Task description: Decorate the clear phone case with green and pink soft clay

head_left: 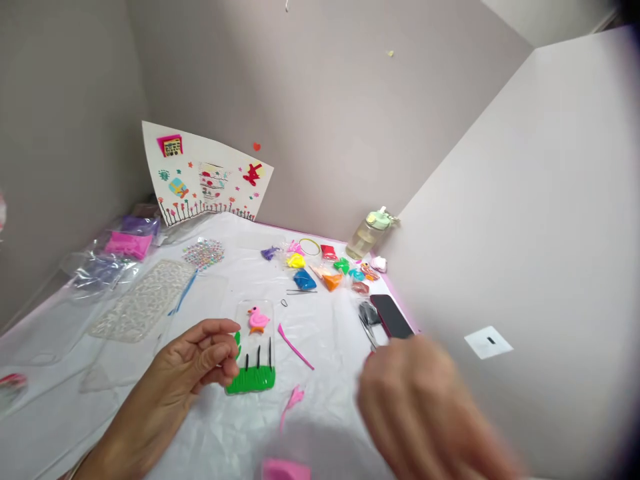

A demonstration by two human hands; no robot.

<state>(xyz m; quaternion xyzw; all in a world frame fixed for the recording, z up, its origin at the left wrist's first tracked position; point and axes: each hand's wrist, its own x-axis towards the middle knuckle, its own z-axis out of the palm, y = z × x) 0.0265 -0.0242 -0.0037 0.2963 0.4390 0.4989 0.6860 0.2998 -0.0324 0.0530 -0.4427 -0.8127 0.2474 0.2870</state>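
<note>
My left hand [200, 360] is beside the left edge of a clear phone case [243, 310], its fingers loosely bent and nothing visible in them. On the case are a pink clay duck [259, 319] with orange feet, a green clay grass strip [253, 379] and thin black clay stems [259, 357]. A green leaf shape shows partly behind my fingertips. My right hand [420, 400] is smeared by motion at the lower right, nearest to scissors [367, 327] and a dark phone [391, 317]. Its fingertips are hidden, so what it holds cannot be seen.
Right of the case lie a thin magenta clay strip [295, 347] and a pink clay piece [295, 398]. Colored clay packets, including a blue packet [304, 280], sit near a bottle [369, 233]. Beads [204, 253] and a rhinestone sheet [145, 300] lie left; a drawing [210, 180] leans behind.
</note>
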